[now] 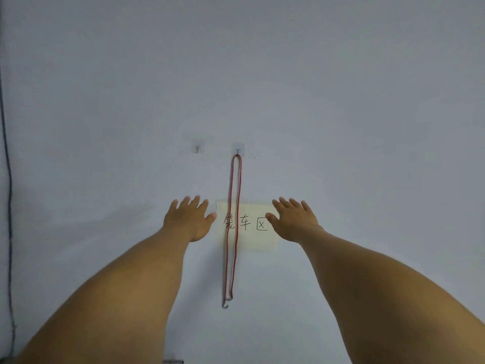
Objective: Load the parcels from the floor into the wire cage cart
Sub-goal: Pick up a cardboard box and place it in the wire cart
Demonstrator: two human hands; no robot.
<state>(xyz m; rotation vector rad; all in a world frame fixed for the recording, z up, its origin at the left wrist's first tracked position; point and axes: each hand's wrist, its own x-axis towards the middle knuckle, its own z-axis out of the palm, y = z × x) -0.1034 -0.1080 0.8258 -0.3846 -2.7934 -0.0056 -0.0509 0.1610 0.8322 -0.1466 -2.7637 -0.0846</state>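
Below two hooks (196, 148) (238, 151), left hand (187, 219) and right hand (295, 220) flank one sign (252, 240).

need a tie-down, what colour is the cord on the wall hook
The cord is red, head view.

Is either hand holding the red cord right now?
No, the left hand and right hand are spread open on either side of the cord, which hangs from a wall hook.

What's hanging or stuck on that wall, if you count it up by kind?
Wall hooks: 2
Red cord: 1
Paper sign: 1
Dark cable: 1
Total: 5
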